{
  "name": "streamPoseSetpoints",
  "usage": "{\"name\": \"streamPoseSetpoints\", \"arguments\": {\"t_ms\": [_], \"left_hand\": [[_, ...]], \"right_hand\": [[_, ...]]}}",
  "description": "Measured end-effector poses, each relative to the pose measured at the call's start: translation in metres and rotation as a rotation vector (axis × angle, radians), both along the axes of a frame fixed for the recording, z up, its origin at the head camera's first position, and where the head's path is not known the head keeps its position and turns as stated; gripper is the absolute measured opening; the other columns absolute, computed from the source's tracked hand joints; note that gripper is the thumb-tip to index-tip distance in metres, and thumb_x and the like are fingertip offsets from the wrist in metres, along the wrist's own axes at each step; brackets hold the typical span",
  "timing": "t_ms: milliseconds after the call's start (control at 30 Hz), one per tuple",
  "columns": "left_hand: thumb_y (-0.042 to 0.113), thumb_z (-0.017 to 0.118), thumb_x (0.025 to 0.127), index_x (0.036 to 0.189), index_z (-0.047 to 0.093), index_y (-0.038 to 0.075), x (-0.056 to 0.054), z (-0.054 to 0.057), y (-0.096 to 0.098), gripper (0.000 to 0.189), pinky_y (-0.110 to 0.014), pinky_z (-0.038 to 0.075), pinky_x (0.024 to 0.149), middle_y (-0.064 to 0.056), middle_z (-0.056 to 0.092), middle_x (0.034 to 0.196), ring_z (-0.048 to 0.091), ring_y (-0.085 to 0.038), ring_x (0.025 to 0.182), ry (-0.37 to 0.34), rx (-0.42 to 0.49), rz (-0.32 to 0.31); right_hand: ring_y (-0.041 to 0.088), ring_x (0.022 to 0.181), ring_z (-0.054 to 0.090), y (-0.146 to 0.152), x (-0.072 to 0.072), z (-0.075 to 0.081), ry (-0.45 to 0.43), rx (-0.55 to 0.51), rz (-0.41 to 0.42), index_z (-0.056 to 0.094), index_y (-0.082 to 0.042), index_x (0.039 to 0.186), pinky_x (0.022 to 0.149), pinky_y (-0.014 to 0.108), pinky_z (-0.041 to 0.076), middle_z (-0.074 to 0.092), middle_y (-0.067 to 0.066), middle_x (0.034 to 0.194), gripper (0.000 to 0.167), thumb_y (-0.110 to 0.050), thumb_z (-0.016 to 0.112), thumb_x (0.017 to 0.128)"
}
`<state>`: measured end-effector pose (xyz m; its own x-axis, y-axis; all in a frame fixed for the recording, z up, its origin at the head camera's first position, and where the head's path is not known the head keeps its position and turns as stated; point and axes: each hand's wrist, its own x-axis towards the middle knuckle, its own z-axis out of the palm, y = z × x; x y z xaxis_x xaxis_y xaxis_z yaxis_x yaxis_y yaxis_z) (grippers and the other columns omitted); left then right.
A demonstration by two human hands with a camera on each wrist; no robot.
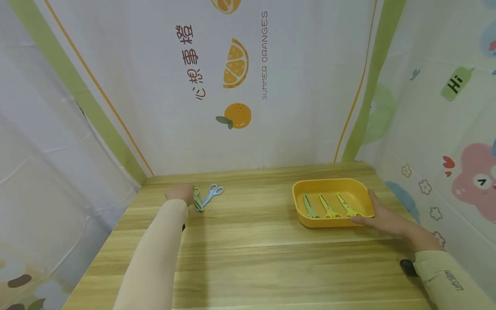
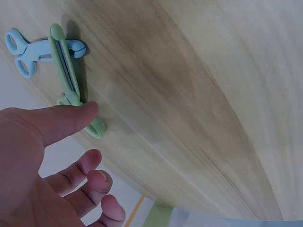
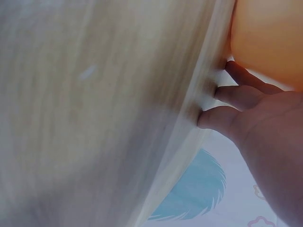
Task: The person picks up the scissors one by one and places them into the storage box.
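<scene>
Near the grained counter's (image 1: 252, 262) far left corner, the left hand (image 1: 180, 193) pinches smooth green scissors (image 2: 58, 64) by the handle, blades aimed toward the near edge, overlapping blue scissors (image 2: 38, 48); well rightward, the right hand (image 1: 383, 217) grips a round-cornered yellow tray (image 1: 321, 222) by its near right corner.

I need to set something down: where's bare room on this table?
The table is bare between the blue scissors and yellow tray, and nearer, between the sleeves. It's crowded left, where the left hand holds green scissors by the blue pair, and right, where the right hand grips the tray.
</scene>
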<state>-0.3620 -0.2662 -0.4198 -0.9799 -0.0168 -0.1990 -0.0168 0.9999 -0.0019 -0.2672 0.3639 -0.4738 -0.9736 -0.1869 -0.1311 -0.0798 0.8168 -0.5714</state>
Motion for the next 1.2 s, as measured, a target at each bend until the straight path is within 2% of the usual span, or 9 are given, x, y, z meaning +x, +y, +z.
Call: {"name": "streamPoseSetpoints", "arguments": {"t_ms": [167,267,467,600,700,800,900,1000,1200], "left_hand": [[0.004,0.057,0.102,0.126,0.069,-0.001,0.001,-0.004,0.0,0.027,-0.059,0.056,0.089,-0.025,0.074,0.12,0.067,-0.032,0.097,-0.039,0.001,-0.009],[0.004,0.06,0.101,0.128,0.068,-0.002,0.004,-0.005,0.0,0.029,-0.06,0.057,0.09,-0.025,0.074,0.121,0.068,-0.033,0.1,-0.043,-0.007,-0.024],[-0.002,0.073,0.09,0.117,0.069,-0.001,0.023,-0.004,-0.003,0.027,-0.054,0.063,0.084,-0.021,0.075,0.116,0.072,-0.03,0.098,0.015,-0.079,-0.123],[-0.004,0.064,0.094,0.113,0.072,-0.004,0.036,-0.005,-0.009,0.021,-0.045,0.063,0.073,-0.022,0.075,0.113,0.069,-0.026,0.087,0.055,-0.043,-0.136],[-0.003,0.058,0.096,0.109,0.073,-0.003,0.044,-0.007,-0.015,0.02,-0.042,0.058,0.069,-0.024,0.075,0.115,0.068,-0.03,0.092,0.055,-0.003,-0.116],[-0.001,0.057,0.094,0.098,0.07,0.0,0.05,-0.011,-0.021,0.014,-0.046,0.057,0.069,-0.024,0.072,0.11,0.065,-0.032,0.095,0.05,0.006,-0.094],[-0.001,0.057,0.091,0.091,0.067,0.001,0.061,-0.017,-0.021,0.01,-0.054,0.058,0.071,-0.023,0.067,0.103,0.059,-0.03,0.087,0.052,0.016,-0.058],[0.003,0.059,0.093,0.09,0.067,0.0,0.078,-0.023,-0.013,0.009,-0.06,0.058,0.074,-0.021,0.064,0.096,0.06,-0.031,0.08,0.08,-0.004,-0.035],[0.014,0.067,0.095,0.09,0.067,0.0,0.108,-0.025,0.012,0.015,-0.051,0.055,0.063,-0.014,0.057,0.086,0.059,-0.029,0.073,0.143,-0.055,-0.047]], "right_hand": [[0.076,0.141,0.027,0.0,0.0,0.001,0.006,-0.002,0.005,-0.025,0.008,0.16,0.113,0.081,0.03,0.008,0.056,0.159,0.134,-0.056,0.073,0.096],[0.076,0.141,0.025,0.0,0.001,-0.001,0.009,-0.016,0.009,-0.026,0.008,0.16,0.113,0.082,0.029,0.006,0.056,0.16,0.133,-0.054,0.073,0.096],[0.077,0.143,0.02,0.001,0.0,-0.003,-0.005,-0.044,0.016,-0.028,0.006,0.16,0.114,0.083,0.027,-0.002,0.054,0.162,0.133,-0.053,0.073,0.096],[0.077,0.143,0.017,0.001,0.0,-0.003,-0.005,-0.057,0.015,-0.029,0.005,0.16,0.114,0.083,0.025,-0.005,0.053,0.162,0.133,-0.052,0.073,0.097],[0.077,0.143,0.018,0.001,0.001,-0.002,0.0,-0.057,0.014,-0.028,0.005,0.16,0.114,0.083,0.025,-0.004,0.053,0.163,0.133,-0.052,0.074,0.096],[0.077,0.144,0.017,0.0,0.002,-0.003,-0.003,-0.059,0.01,-0.029,0.005,0.16,0.114,0.083,0.024,-0.005,0.052,0.163,0.134,-0.052,0.074,0.096],[0.077,0.144,0.014,0.0,0.002,-0.004,-0.009,-0.073,0.011,-0.029,0.004,0.16,0.114,0.084,0.022,-0.008,0.052,0.163,0.134,-0.051,0.074,0.096],[0.077,0.145,0.012,0.001,0.002,-0.005,-0.01,-0.085,0.012,-0.03,0.004,0.16,0.114,0.084,0.021,-0.009,0.051,0.163,0.134,-0.051,0.074,0.096],[0.077,0.145,0.012,0.002,-0.001,-0.004,-0.001,-0.094,0.019,-0.03,0.004,0.16,0.114,0.084,0.021,-0.01,0.051,0.164,0.133,-0.05,0.074,0.097]]}}
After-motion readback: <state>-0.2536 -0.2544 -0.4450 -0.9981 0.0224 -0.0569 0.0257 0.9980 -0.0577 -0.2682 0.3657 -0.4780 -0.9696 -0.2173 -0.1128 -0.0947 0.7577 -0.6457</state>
